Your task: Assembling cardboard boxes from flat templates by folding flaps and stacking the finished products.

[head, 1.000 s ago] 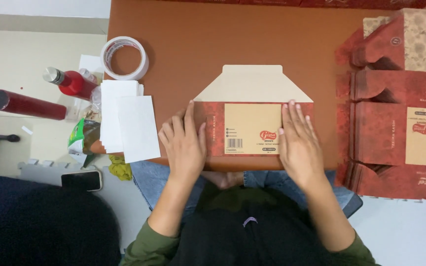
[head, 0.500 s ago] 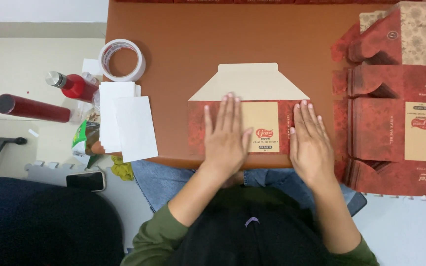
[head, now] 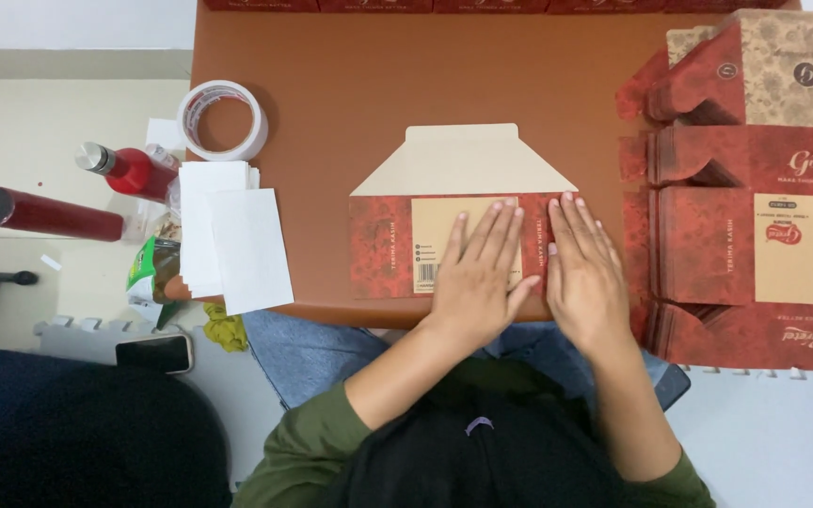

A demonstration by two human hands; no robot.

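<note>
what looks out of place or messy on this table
Little stands out. The stack of white sheets overhangs the table's left front corner, so it sits partly unsupported. Both hands, left hand and right hand, lie flat on the flattened red box, which sits square and undamaged.

Pretty much all matt cardboard and paper on your table here.

The flat red patterned cardboard box (head: 397, 246) under your left hand (head: 475, 278) and right hand (head: 587, 273) looks matt, with its plain beige flap showing raw, unprinted board. Same printed cardboard on the stack of red folded boxes (head: 745, 188) beside you. The brown tabletop (head: 378, 85) is smooth with a soft sheen. Your roll of clear plastic tape (head: 222, 119) looks glossy, the white paper sheets (head: 232, 240) are flat matt, and the red bottle (head: 126, 169) has a shiny metal-looking cap.
</note>
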